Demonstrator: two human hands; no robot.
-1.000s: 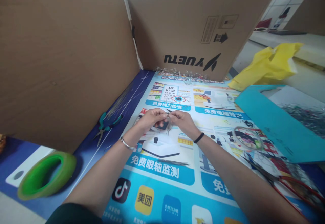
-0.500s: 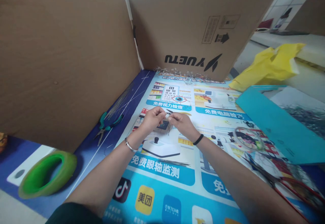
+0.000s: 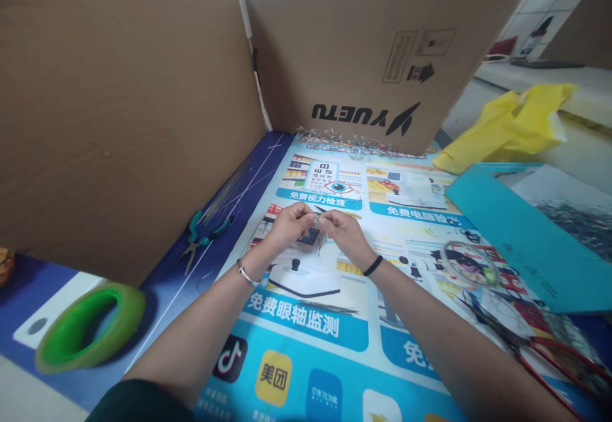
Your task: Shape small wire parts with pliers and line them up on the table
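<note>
Over the middle of the printed mat, my left hand [image 3: 291, 224] and my right hand [image 3: 345, 234] meet fingertip to fingertip, both closed in a pinch. A few thin wires [image 3: 320, 243] hang down from between the fingertips. The part held right at the tips is small and mostly hidden. Just behind the fingers, a dark pointed tip [image 3: 320, 209] shows on the mat; it is partly covered. Nearer to me, below the hands, lies a bundle of thin dark wires [image 3: 329, 308].
Cardboard walls [image 3: 335, 46] stand left and behind. Teal-handled pliers [image 3: 196, 240] and a green tape roll [image 3: 90, 326] lie left. Red-handled scissors [image 3: 521, 342], a clear coil [image 3: 468, 262], a blue box [image 3: 521, 243] and a yellow bag [image 3: 511, 125] are right. Tangled wire pieces [image 3: 344, 138] line the back.
My fingertips have shifted slightly; a small white bit that showed between them is now less visible. The hands stay together in nearly the same place.
</note>
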